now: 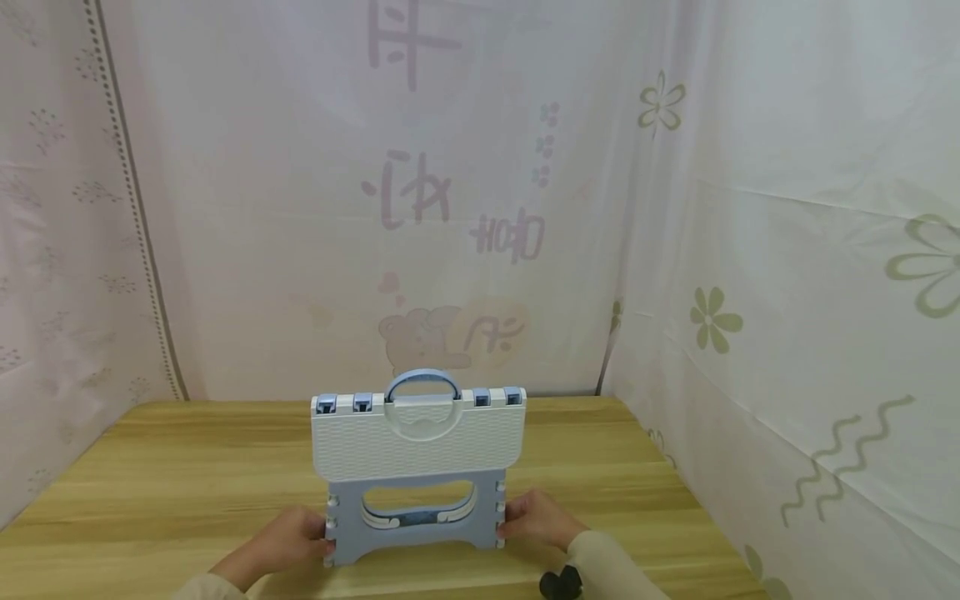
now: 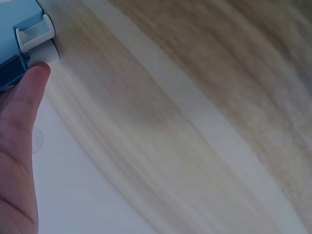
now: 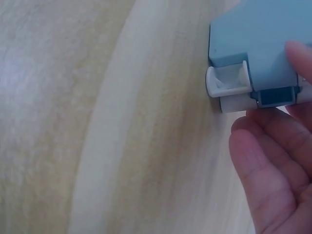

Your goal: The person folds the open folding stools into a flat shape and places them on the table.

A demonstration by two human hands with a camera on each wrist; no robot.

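Note:
A folding step stool (image 1: 418,462) stands upright near the table's front, its white woven-textured top panel above a blue-grey leg panel (image 1: 348,537). A blue carry handle (image 1: 422,374) arches over the top edge. My left hand (image 1: 288,537) grips the lower left side of the leg panel, and in the left wrist view a fingertip (image 2: 39,75) lies against a white hinge piece (image 2: 36,34). On the opposite side, my right hand (image 1: 543,518) holds the right edge. The right wrist view has its fingers around the blue panel (image 3: 263,39), beside another white hinge piece (image 3: 228,80).
The wood-grain table (image 1: 202,450) extends around the stool. A small black object (image 1: 561,583) lies by the right sleeve at the front edge. Patterned curtains (image 1: 262,250) hang behind the table and along both sides.

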